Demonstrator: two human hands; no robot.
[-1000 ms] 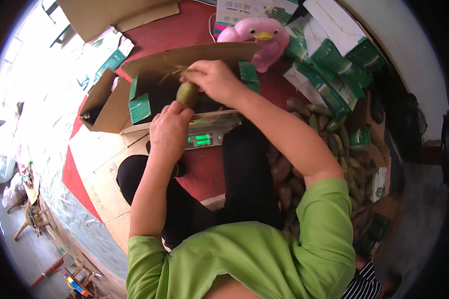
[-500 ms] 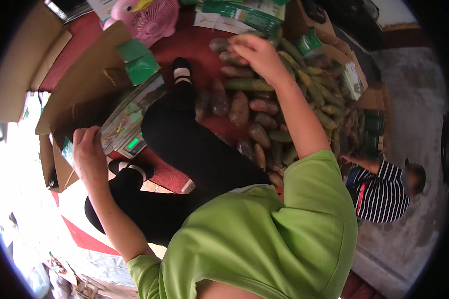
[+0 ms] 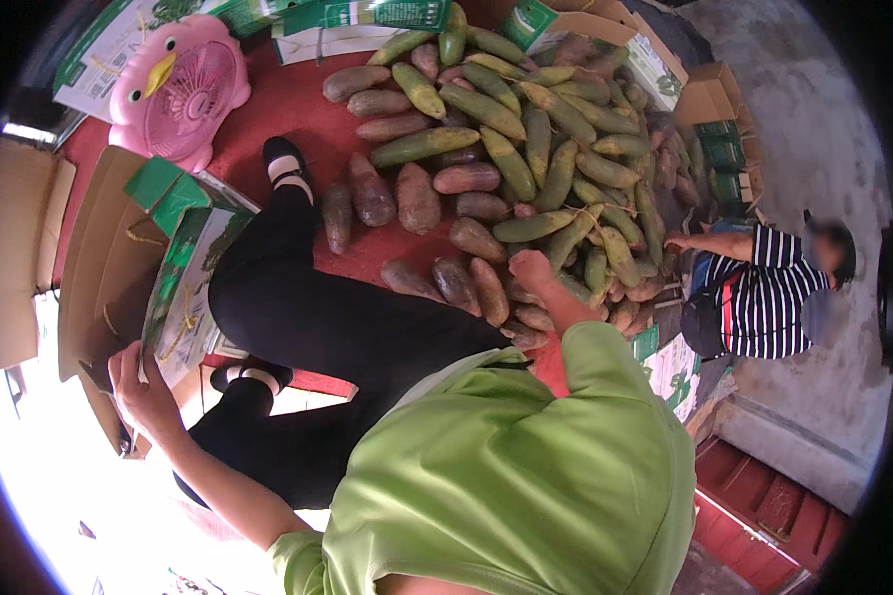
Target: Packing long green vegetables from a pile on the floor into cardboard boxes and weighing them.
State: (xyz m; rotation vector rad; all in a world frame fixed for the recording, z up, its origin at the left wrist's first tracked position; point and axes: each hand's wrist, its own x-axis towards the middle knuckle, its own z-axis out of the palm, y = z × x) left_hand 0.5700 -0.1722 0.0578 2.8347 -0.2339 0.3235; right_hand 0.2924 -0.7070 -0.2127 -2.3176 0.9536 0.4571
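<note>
My left hand (image 3: 141, 393) is at the near rim of an open cardboard box (image 3: 104, 268), its fingers bent over the edge. My right hand (image 3: 534, 274) is drawn back near my body, its fingers curled closed at the near side of a vegetable heap. Whatever it may hold is hidden. The heap has long green radishes (image 3: 541, 139) and reddish-brown, film-wrapped roots (image 3: 419, 198), which lie in loose rows on the red floor covering (image 3: 357, 250). A green-and-white printed panel (image 3: 184, 288) stands up at the box's right side.
A pink animal-shaped fan (image 3: 184, 94) stands at the far left. Printed cartons (image 3: 367, 20) lie beyond the heap, with another open carton (image 3: 605, 30) at the far right. A person in a striped shirt (image 3: 764, 293) reaches toward the heap from the right. My shoe (image 3: 288, 171) rests beside the roots.
My right hand has come back from the far roots toward my body, its fingers now curled. My left hand stays at the box. The view has shifted, and the scale's lit display is now hidden.
</note>
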